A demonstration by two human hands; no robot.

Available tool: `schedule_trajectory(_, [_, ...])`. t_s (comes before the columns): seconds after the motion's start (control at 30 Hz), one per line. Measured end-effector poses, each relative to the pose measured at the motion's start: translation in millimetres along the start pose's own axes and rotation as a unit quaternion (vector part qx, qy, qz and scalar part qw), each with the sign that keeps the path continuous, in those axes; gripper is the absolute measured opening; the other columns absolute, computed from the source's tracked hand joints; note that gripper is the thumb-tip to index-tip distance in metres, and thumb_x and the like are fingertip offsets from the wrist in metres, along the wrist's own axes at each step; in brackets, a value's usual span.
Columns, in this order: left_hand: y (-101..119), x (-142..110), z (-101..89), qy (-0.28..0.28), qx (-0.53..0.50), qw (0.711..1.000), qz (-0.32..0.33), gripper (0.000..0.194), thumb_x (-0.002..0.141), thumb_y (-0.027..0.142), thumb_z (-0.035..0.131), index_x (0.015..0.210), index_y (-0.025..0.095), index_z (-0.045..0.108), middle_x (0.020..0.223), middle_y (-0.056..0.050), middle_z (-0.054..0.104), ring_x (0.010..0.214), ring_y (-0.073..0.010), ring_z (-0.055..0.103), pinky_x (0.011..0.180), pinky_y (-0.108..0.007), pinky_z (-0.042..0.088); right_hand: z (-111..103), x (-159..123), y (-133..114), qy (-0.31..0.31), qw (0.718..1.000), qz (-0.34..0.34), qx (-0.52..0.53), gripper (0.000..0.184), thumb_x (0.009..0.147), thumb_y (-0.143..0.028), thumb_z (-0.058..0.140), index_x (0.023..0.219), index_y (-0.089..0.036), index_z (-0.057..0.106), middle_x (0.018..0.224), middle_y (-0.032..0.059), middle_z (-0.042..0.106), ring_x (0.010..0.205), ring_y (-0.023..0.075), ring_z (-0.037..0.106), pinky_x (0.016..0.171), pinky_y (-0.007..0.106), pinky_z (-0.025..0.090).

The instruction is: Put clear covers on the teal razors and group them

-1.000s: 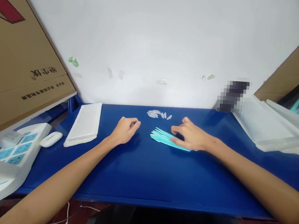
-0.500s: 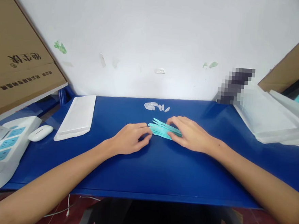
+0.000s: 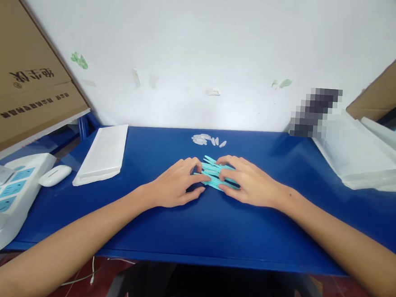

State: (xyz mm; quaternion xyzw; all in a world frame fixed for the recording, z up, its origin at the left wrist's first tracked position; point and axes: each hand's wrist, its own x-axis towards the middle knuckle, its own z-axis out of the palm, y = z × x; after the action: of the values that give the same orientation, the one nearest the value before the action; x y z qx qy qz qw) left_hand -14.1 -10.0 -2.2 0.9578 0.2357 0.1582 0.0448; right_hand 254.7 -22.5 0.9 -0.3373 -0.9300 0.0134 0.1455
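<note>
A small heap of thin turquoise sticks (image 3: pixel 213 171) lies in the middle of the blue table (image 3: pixel 192 229). My left hand (image 3: pixel 176 187) rests on the table at the heap's left end, fingers curled with the fingertips touching the sticks. My right hand (image 3: pixel 246 183) lies over the heap's right part, fingers bent down onto the sticks. Both hands press the heap from opposite sides. A cluster of small clear plastic caps (image 3: pixel 207 140) lies just behind the heap.
A flat white packet (image 3: pixel 103 154) lies at the back left. A white mouse (image 3: pixel 54 175) and a white device with blue keys (image 3: pixel 1 198) stand at the left edge. Cardboard boxes (image 3: pixel 23 77) flank both sides; clear plastic bags (image 3: pixel 360 155) lie at the right.
My left hand has moved right from the bare table to the sticks' left end. My right hand has slid the heap slightly left and closed in on it.
</note>
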Motion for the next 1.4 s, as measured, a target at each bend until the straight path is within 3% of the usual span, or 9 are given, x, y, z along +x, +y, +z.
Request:
schedule_trajectory(0.37, [2.1, 1.0, 0.4, -0.015, 0.006, 1.000, 0.005, 0.039, 0.102, 0.039, 0.048, 0.134, 0.023, 0.064, 0.125, -0.015, 0.051, 0.112, -0.0297, 0.048, 0.096, -0.047, 0.042, -3.4, 1.4, 6.8, 0.010, 0.999, 0.036, -0.002, 0.027, 0.100, -0.033, 0.047, 0.090, -0.018, 0.066, 0.119, 0.0135, 0.063, 0.096, 0.0249, 0.065, 0.084, 0.042, 0.050])
schedule_trajectory(0.53, [2.2, 1.4, 0.2, -0.017, -0.008, 1.000, -0.002, 0.040, 0.101, 0.040, 0.050, 0.136, 0.024, 0.062, 0.130, -0.015, 0.051, 0.114, -0.0307, 0.048, 0.098, -0.050, 0.043, -2.7, 1.4, 7.4, 0.013, 0.999, 0.042, 0.006, 0.024, 0.099, -0.032, 0.049, 0.091, -0.018, 0.067, 0.118, 0.0133, 0.063, 0.097, 0.0245, 0.065, 0.083, 0.041, 0.052])
schedule_trajectory(1.03, [0.2, 1.4, 0.7, 0.013, -0.030, 0.999, 0.033, 0.029, 0.101, 0.033, 0.053, 0.120, 0.025, 0.074, 0.128, -0.014, 0.056, 0.120, -0.0293, 0.048, 0.103, -0.049, 0.041, 2.7, -0.3, 7.5, 0.019, 1.000, 0.016, 0.010, 0.031, 0.099, -0.032, 0.053, 0.108, -0.018, 0.078, 0.126, 0.0147, 0.065, 0.112, 0.0291, 0.063, 0.092, 0.048, 0.054])
schedule_trajectory(1.27, [0.5, 0.8, 1.9, 0.022, -0.036, 0.999, -0.009, 0.037, 0.099, 0.038, 0.055, 0.130, 0.023, 0.066, 0.135, -0.015, 0.052, 0.125, -0.0318, 0.045, 0.105, -0.052, 0.040, -0.3, -0.9, 4.5, 0.039, 0.997, 0.011, 0.067, 0.029, 0.098, -0.034, 0.054, 0.109, -0.022, 0.078, 0.124, 0.0118, 0.066, 0.111, 0.0261, 0.063, 0.091, 0.043, 0.055])
schedule_trajectory(1.4, [0.0, 0.7, 1.8, -0.002, -0.036, 0.999, -0.015, 0.039, 0.100, 0.043, 0.052, 0.132, 0.025, 0.065, 0.141, -0.015, 0.048, 0.132, -0.0346, 0.041, 0.108, -0.055, 0.038, -1.8, -1.4, 11.2, 0.059, 0.998, 0.030, 0.012, 0.032, 0.099, -0.033, 0.051, 0.108, -0.018, 0.077, 0.119, 0.0136, 0.067, 0.105, 0.0272, 0.064, 0.089, 0.046, 0.054])
